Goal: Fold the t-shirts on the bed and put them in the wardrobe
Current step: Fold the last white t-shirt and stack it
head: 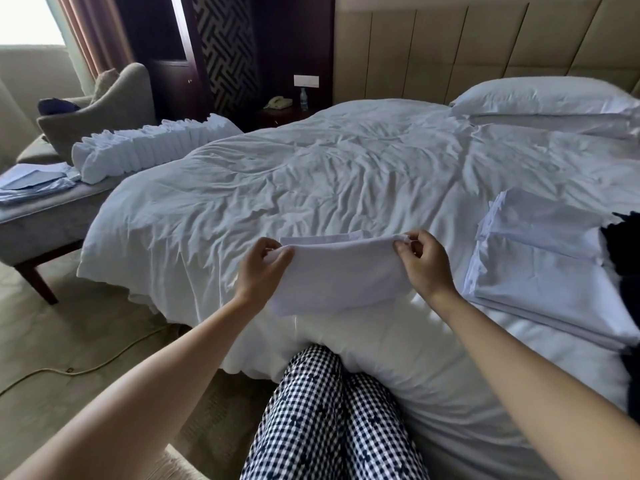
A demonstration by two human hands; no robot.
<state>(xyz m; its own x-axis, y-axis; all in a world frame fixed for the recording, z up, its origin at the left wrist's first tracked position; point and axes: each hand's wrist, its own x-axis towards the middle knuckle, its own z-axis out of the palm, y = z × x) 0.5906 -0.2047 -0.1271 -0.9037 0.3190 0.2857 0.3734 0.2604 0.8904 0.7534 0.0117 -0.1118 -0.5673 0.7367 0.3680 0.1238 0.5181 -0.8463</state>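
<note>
white t-shirt (339,271): folded, top edge lifted, lower edge on bed (311,174) | folded stack (540,271): flat, to its right

At the right edge the frame cuts off a dark garment (622,242), which covers part of a folded white stack (540,271). Fingers of the left hand (261,271) hide under the t-shirt (341,275).
</note>
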